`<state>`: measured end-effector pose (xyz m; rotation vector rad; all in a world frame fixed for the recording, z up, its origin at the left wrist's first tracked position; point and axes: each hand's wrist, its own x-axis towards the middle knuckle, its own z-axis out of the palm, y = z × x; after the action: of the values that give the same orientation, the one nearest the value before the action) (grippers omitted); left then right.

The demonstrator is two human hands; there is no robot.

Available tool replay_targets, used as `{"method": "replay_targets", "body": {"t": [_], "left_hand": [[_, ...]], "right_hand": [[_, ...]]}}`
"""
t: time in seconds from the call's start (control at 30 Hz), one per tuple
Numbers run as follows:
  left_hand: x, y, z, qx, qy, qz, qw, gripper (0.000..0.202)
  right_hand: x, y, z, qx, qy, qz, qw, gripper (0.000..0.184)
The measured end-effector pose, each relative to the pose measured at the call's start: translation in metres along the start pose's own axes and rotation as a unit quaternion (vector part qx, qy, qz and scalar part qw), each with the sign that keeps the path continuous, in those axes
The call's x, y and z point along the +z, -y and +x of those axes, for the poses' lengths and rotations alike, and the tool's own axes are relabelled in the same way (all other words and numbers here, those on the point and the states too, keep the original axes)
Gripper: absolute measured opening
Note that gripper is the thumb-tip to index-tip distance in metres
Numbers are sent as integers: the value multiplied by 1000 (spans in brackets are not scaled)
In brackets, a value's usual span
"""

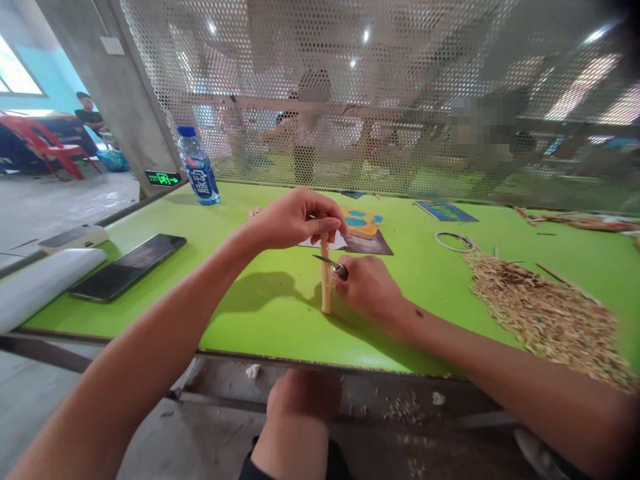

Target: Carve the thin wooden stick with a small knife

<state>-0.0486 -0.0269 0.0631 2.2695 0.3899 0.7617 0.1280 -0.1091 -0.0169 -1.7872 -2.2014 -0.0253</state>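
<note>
Upright on the green table [270,333] stands a pale wooden stick [325,293], its lower end at the tabletop. My left hand [300,220] pinches the stick's top end between thumb and fingers. Closed around a dark handle, my right hand [367,287] holds a carving knife [327,261]. The thin blade points left and lies across the stick around its middle; whether it cuts in cannot be told. Small curled shavings cling to the stick beside the right hand. Behind the hands lies a yellow block with blue patches [363,222], partly over a dark sheet [373,244].
A large heap of wood shavings [545,313] covers the right side, near a roll of tape [454,242]. On the left are a phone [130,267], a white roll [50,280] and a blue-capped bottle [200,167]. A perforated metal screen [350,133] bounds the table's back.
</note>
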Motion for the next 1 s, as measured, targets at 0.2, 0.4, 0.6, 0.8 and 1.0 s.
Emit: {"method": "replay_targets", "body": {"t": [0.2,0.4,0.6,0.8,1.0], "left_hand": [[-8,1,-1,-11,23,-15,1000,13],[-18,-1,-5,-20,50,-14,998,15],[-28,5,-7,-27,63,-5,998,13],[-24,3,-5,-16,54,-3,998,14],[-13,-4,-3,-15,21,25,999,12]], "right_hand": [[5,0,-5,-11,12,15,1000,22],[11,-3,-8,-30,12,-20,999,24],[17,-6,-10,-28,5,-48,998,27],[12,-4,-5,-4,-3,-27,1000,27],[0,4,3,3,2,-16,1000,21]]}}
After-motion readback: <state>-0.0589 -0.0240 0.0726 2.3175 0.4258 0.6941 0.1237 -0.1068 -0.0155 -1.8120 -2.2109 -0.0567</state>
